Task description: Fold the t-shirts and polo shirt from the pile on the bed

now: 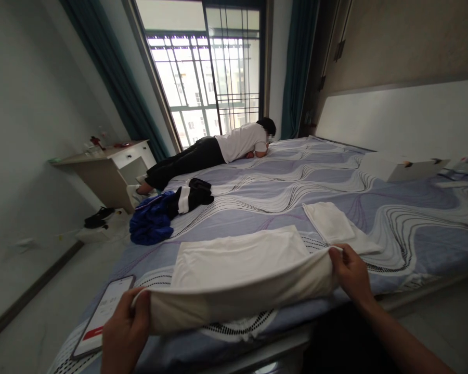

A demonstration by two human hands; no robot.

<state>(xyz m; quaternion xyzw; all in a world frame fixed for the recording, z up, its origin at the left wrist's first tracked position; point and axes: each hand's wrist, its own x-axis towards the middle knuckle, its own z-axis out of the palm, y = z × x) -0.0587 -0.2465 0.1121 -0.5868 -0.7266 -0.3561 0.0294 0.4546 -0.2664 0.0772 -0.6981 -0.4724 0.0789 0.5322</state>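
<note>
My left hand (127, 327) is closed on the left end of a white cloth (237, 301), which looks like a garment. My right hand (351, 275) pinches the right end of the same cloth. Between the hands its near edge is lifted and sags a little in the middle. The far part of the cloth lies flat on the bed (281, 187), which has a blue-grey sheet with wavy lines. Just beyond my right hand lies a folded white cloth (331, 223). A phone (109, 311) with a lit screen rests beside my left hand.
Blue and black clothing (152, 218) lies bunched at the bed's left edge. Another person (242, 143) lies across the far side. A white box (401, 166) stands at the right by the headboard (405, 117). A small desk (113, 166) is at the left wall.
</note>
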